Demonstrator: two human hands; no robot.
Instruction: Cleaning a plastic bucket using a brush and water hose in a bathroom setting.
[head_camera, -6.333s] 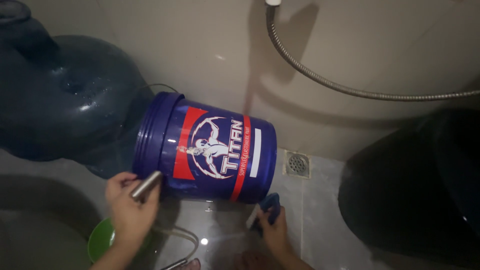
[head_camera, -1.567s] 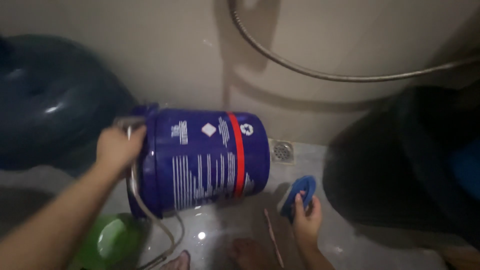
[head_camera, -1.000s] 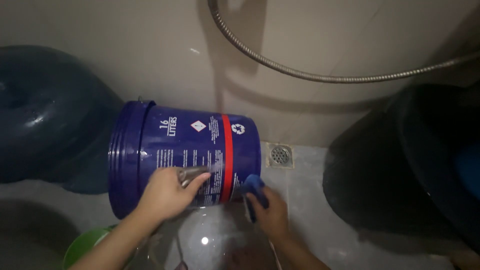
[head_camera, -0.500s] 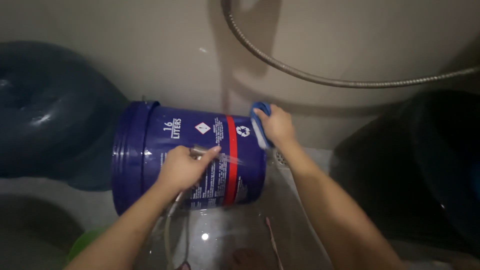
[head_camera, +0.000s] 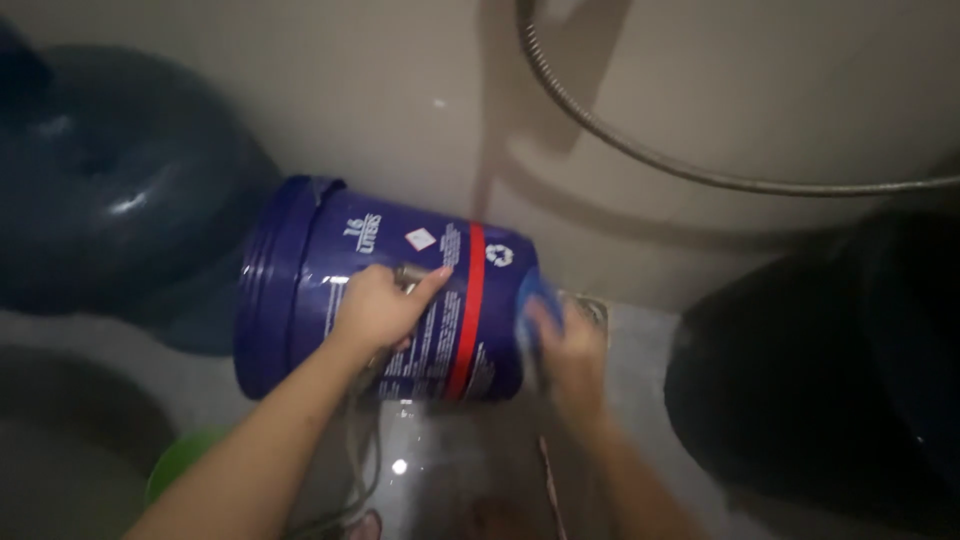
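Head view shows a round plastic bucket (head_camera: 390, 300), deep blue and glossy with a red band around it and white print, lying on its side on the wet, shiny floor (head_camera: 640, 420) with its ribbed rim toward the left and its base toward the right, close against the pale smooth wall (head_camera: 350, 90). My left hand (head_camera: 378, 308) rests on the bucket's upper side, fingers curled shut around a slim metal spray nozzle (head_camera: 408, 272) (only its tip shows past my thumb). My right hand (head_camera: 565, 345) is closed on a blue scrubber (head_camera: 535, 305), pressed against the bucket's base end; that hand is blurred, so I cannot tell the scrubber's texture. I cannot see inside the bucket. A ribbed metal hose (head_camera: 640, 150) curves across the wall above. Left of the bucket bulges a large dark blue water jug (head_camera: 110, 190), rounded and slick. A green bowl (head_camera: 180, 462) peeks out under my left forearm. A big dark tub (head_camera: 820, 380) stands at right.
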